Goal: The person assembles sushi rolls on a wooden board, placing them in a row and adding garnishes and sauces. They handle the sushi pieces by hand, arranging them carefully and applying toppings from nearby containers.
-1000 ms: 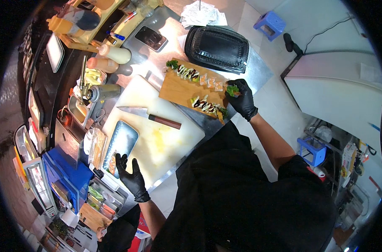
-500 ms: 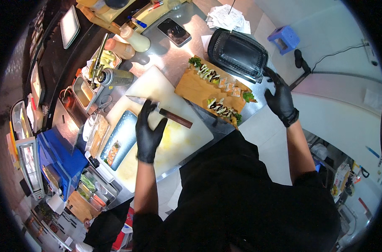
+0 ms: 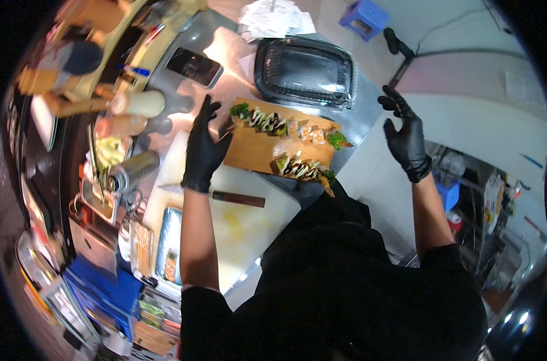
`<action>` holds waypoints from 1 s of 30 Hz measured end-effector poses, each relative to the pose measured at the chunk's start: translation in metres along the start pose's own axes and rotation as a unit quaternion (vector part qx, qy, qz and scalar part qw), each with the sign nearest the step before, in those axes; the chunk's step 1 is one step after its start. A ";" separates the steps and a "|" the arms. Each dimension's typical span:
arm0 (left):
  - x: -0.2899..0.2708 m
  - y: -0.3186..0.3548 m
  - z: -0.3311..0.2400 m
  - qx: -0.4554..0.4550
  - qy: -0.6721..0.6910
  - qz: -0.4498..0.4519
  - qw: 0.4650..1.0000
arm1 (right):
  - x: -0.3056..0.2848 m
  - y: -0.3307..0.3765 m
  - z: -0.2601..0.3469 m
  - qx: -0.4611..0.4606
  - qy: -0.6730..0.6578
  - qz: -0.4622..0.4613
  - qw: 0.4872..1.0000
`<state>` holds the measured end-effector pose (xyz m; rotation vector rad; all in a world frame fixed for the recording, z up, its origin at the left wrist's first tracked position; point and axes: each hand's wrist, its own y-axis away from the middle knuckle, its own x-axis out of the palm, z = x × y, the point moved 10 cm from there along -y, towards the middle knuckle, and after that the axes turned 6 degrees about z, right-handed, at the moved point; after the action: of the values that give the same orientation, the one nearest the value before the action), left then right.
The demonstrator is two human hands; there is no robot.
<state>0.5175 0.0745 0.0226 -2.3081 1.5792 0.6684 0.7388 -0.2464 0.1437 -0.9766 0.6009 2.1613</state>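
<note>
In a black glove, my left hand (image 3: 205, 147) hovers with fingers apart by the left end of a wooden serving board (image 3: 246, 150); whether it touches the board is hard to tell. Two rows of sauced sushi rolls lie on it, an upper row (image 3: 270, 123) and a shorter lower row (image 3: 298, 167), with green garnish (image 3: 240, 111) at the ends. My right hand (image 3: 407, 141), gloved too, is held open and empty in the air right of the board. A knife (image 3: 240, 199) rests on the white cutting board (image 3: 237, 231), partly hidden by my left forearm.
Behind the serving board sits a black plastic takeout tray with a clear lid (image 3: 303, 72). Paper slips (image 3: 273, 21), a phone (image 3: 195, 66), squeeze bottles (image 3: 138, 103) and a steel torch canister (image 3: 135, 171) stand around. A blue plate (image 3: 168, 231) holds some sushi.
My left hand has moved up from above the knife to the serving board's left end. My right hand has moved away from the takeout tray's corner. The view has shifted and turned.
</note>
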 end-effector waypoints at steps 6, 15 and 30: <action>-0.035 0.084 -0.024 -0.084 -0.009 -0.090 0.992 | -0.009 0.002 0.019 -0.058 -0.027 -0.029 0.998; -0.097 0.341 -0.025 -0.234 -0.051 -0.309 0.920 | 0.029 0.005 0.143 -0.262 -0.019 -0.010 0.965; -0.154 0.526 0.039 -0.259 -0.161 -0.391 0.868 | 0.488 0.223 0.408 -0.520 -0.023 0.390 0.760</action>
<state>-0.0252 0.0202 0.0886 -2.6842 0.2407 1.2441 0.1464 0.0580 0.0406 -1.3351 -0.4449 3.3746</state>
